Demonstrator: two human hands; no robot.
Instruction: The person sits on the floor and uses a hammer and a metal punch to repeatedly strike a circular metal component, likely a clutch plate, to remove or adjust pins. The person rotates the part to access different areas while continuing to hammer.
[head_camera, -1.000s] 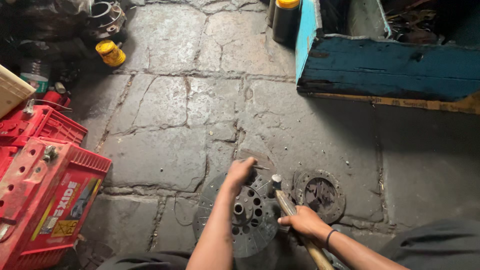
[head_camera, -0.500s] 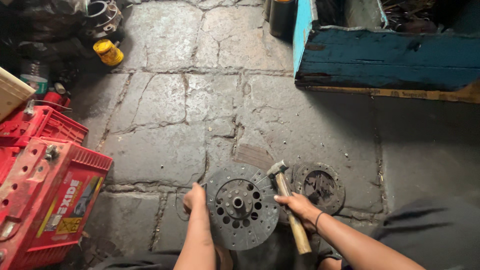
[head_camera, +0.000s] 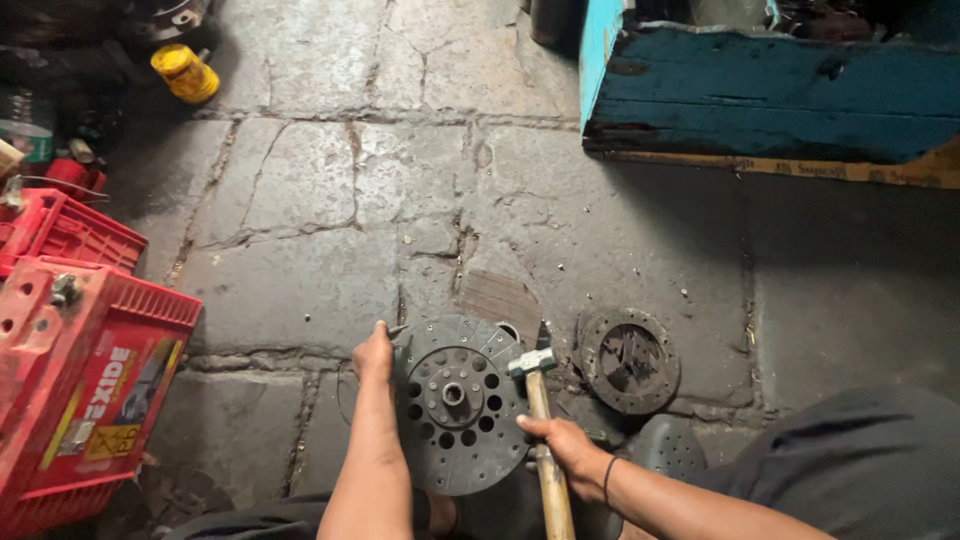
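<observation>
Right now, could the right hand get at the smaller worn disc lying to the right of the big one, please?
Probably yes. The smaller disc lies uncovered on the stone floor, just beyond the right hand; however, that hand grips the hammer, so it isn't free to grasp.

Stone floor (head_camera: 330, 200) bears clutch discs (head_camera: 628, 360), red battery (head_camera: 75, 380)

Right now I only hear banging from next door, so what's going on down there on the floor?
A person is crouched over a round, dark metal disc on the stone floor. The left hand grips the disc's edge. The right hand holds a wooden-handled hammer, its head at the disc's right rim. A second, smaller disc lies just to the right, and red crates sit on the left.
</observation>
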